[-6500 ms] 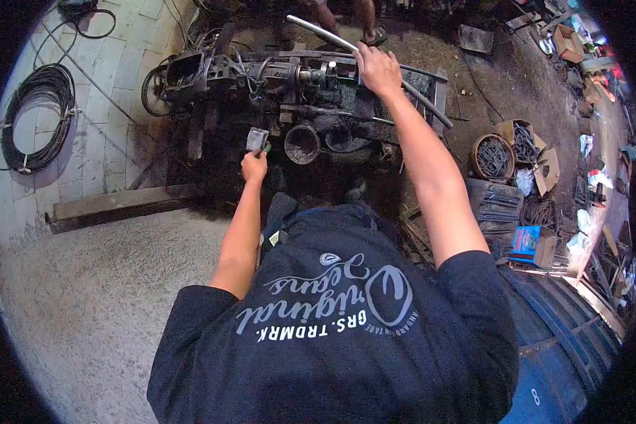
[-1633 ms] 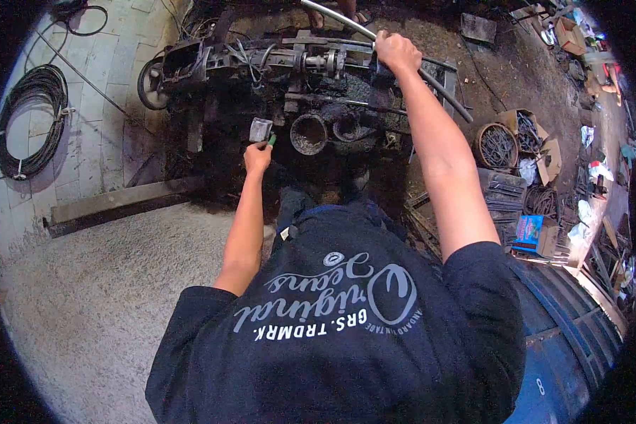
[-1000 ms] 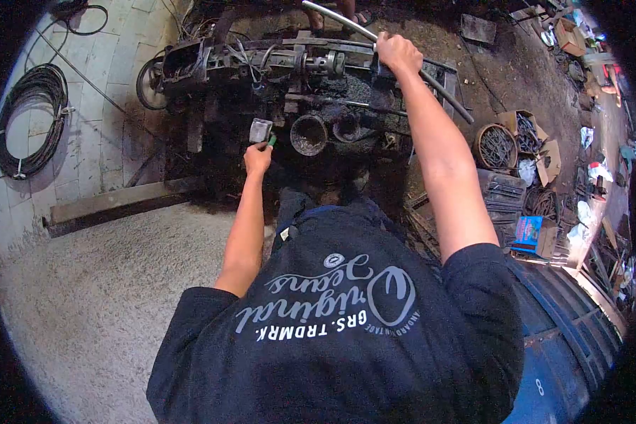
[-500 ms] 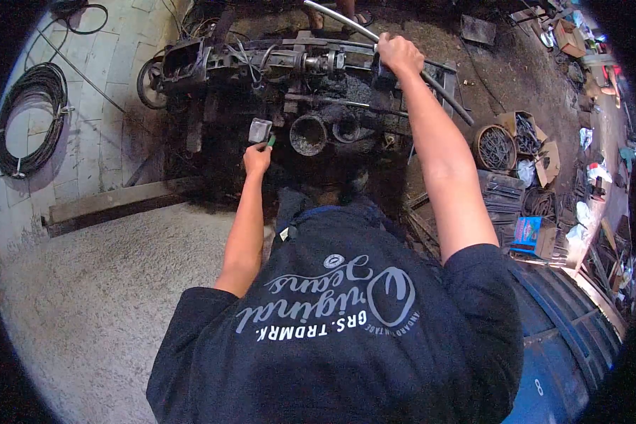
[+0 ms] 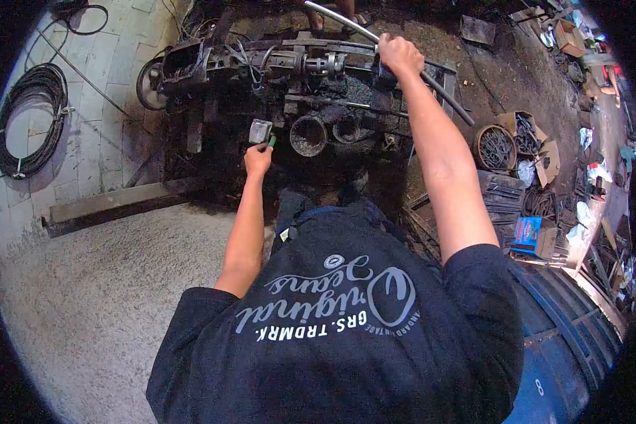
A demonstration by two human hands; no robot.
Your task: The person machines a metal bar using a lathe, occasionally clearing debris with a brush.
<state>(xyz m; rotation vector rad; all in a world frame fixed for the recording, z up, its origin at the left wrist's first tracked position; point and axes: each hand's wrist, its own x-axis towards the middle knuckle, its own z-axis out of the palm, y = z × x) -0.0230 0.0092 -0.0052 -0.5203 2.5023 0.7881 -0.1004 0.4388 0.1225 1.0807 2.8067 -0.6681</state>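
Observation:
My left hand [image 5: 258, 160] is closed on the green handle [image 5: 271, 142] of a small tool, whose pale square head [image 5: 260, 131] lies just beyond my fingers. At the upper right, my right hand [image 5: 400, 55] is wrapped round something at the right end of the machine, beside a long metal bar [image 5: 339, 19]; its grip is partly hidden. The dark greasy machine [image 5: 283, 60] stretches across the top, with a round shaft part [image 5: 325, 65] in its middle. Below it, between my hands, a round metal cup [image 5: 308, 136] holds dark grit.
A coiled black cable [image 5: 32, 120] lies on the tiles at left, above a long beam [image 5: 113, 201]. On the right are a basket of metal rods [image 5: 496, 148], a cardboard box [image 5: 526, 133] and a blue packet [image 5: 526, 232]. A person's feet [image 5: 353, 21] show at the top.

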